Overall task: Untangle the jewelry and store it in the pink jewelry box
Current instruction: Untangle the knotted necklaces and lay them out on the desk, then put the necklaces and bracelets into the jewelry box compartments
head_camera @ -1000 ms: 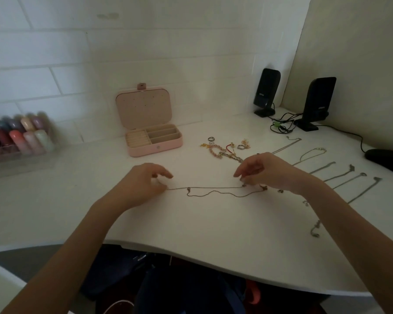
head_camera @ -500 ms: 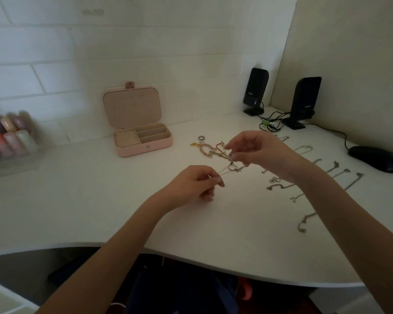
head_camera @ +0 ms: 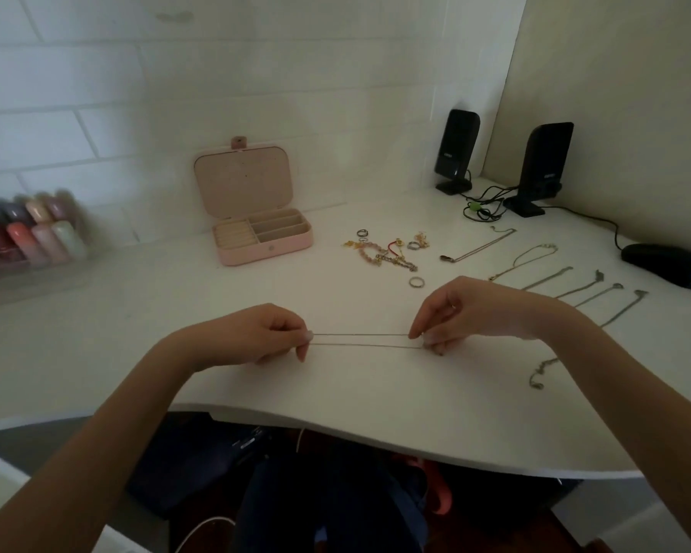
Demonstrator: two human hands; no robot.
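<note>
Thin silver chain necklace [head_camera: 366, 340]: doubled, stretched taut left-to-right just above the white table [head_camera: 336, 397], one end pinched in my left hand [head_camera: 256, 333], the other in my right hand [head_camera: 455, 313]. Open pink jewelry box [head_camera: 262, 237]: far-left, nearer my left hand.

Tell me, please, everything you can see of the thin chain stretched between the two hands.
The chain is a very fine, pale metal strand, doubled so that two near-parallel lines run level above the white desk. It looks taut and free of knots. The left hand pinches one end and the right hand pinches the other. Any clasp or pendant is hidden in the fingers.
</note>
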